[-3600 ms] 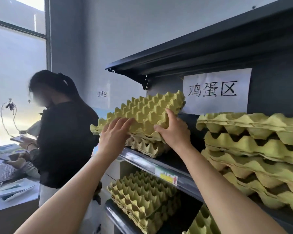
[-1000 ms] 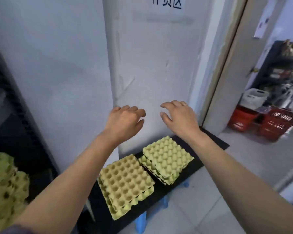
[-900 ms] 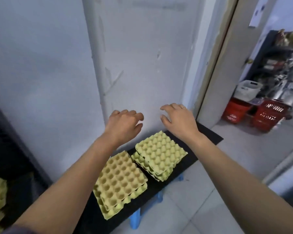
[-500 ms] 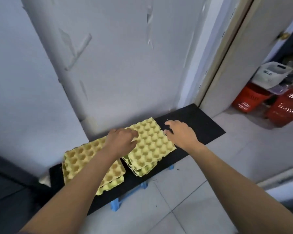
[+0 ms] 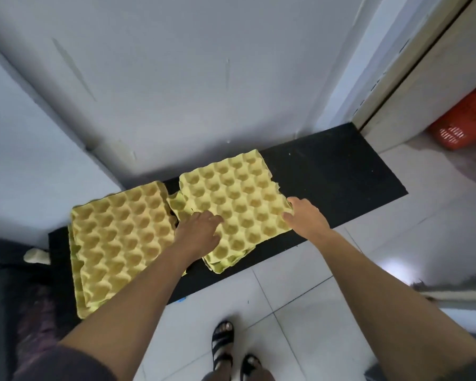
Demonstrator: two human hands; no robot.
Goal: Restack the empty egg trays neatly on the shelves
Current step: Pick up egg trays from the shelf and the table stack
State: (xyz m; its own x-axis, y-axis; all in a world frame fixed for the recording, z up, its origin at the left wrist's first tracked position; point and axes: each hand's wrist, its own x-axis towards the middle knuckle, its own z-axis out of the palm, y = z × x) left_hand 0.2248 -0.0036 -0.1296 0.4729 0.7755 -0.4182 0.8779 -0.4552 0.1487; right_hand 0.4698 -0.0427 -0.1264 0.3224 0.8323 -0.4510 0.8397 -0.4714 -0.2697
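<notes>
Two stacks of yellow-green empty egg trays lie on a low black board against the wall. The left stack is untouched. On the right stack, the top tray sits slightly askew over the trays beneath it. My left hand grips its near-left edge, fingers spread over the cups. My right hand holds its right corner, fingertips curled on the rim. The shelves are out of view.
A white wall rises right behind the board. A door frame stands at the right with a red basket beyond it. My sandalled feet are on white floor tiles in front of the board.
I have turned from the shelf to the low board and bent down. Both hands came down from mid-air onto the right stack's top tray and now hold its edges.
</notes>
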